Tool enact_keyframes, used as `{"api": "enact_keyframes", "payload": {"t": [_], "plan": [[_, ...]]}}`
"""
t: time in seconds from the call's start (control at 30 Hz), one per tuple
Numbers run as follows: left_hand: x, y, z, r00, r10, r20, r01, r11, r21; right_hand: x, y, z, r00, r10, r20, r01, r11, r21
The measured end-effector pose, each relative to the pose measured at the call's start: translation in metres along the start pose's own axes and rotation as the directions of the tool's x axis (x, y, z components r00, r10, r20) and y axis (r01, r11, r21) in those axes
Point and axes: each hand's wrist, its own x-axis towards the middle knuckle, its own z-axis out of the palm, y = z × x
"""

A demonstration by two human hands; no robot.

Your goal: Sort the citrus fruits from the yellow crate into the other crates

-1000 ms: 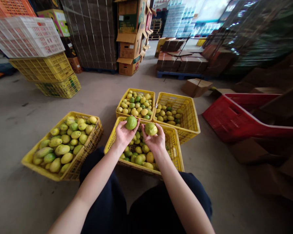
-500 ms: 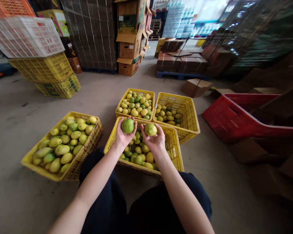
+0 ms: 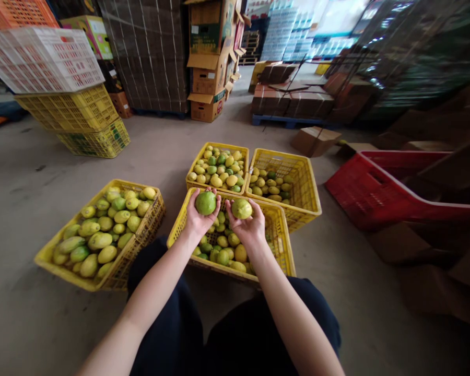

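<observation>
A green lemon [image 3: 206, 203] rests in my left hand [image 3: 196, 222], whose fingers curl up around it. My right hand [image 3: 252, 225] is closed around a yellow-green lemon [image 3: 242, 209], held level with the other one. Both hands are palm up above the near yellow crate [image 3: 289, 250], which has many yellow and green lemons [image 3: 221, 256] in it. Behind it stand two more yellow crates: the back left crate [image 3: 188, 169] holds many lemons, and the back right crate [image 3: 311, 185] is partly filled. To my left, another yellow crate [image 3: 113, 277] is heaped with lemons.
A red crate [image 3: 360, 198] with cardboard lies to the right. Stacked yellow crates [image 3: 86, 109] topped by a white crate [image 3: 43, 57] stand at the far left. Behind are cardboard boxes [image 3: 206, 81], a wrapped pallet load [image 3: 144, 57] and a small carton [image 3: 315, 140] on the floor.
Hardly anything differs. The green lemon in my left hand sits very slightly further right; both hands keep their place and grip.
</observation>
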Motion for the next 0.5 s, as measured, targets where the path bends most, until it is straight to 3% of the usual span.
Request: {"api": "enact_keyframes", "payload": {"t": [0.37,0.5], "plan": [[0.0018,-0.0001,-0.0043,0.999,-0.014,0.036,0.014,1.0,-0.001,-0.0027,0.0001,0.0027,0.999,-0.001,-0.041,0.001,1.0,-0.002],[0.0002,-0.001,-0.0031,0.999,0.016,0.028,-0.016,1.0,-0.004,-0.0037,0.0004,0.0033,0.999,-0.018,0.047,0.021,0.998,-0.056]]}}
